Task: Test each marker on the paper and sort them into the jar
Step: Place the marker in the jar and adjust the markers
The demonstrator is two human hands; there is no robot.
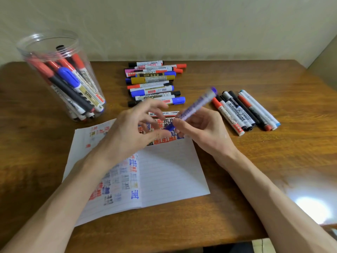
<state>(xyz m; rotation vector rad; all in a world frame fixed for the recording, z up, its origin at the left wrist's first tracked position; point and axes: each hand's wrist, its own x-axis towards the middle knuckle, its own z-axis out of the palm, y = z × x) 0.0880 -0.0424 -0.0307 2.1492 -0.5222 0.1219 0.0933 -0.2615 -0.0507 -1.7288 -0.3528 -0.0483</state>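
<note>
Marker (196, 104), blue-ended and motion-blurred, grasped aslant by the right hand (200, 130) above the paper (164, 170).
The left hand (127, 132) spreads loose fingers at the marker's lower end; whether it grips anything cannot be told. Under both hands the lined sheet bears red, blue and black test marks on a glossy brown wooden table (255, 161), with a pale wall (182, 24) behind. Beyond the hands lies a row of markers (155, 83), one reading "WHITEBOARD". Right of the right hand lies a smaller group (246, 112). Left of the left hand stands a clear cylindrical jar (42, 52) holding markers.
</note>
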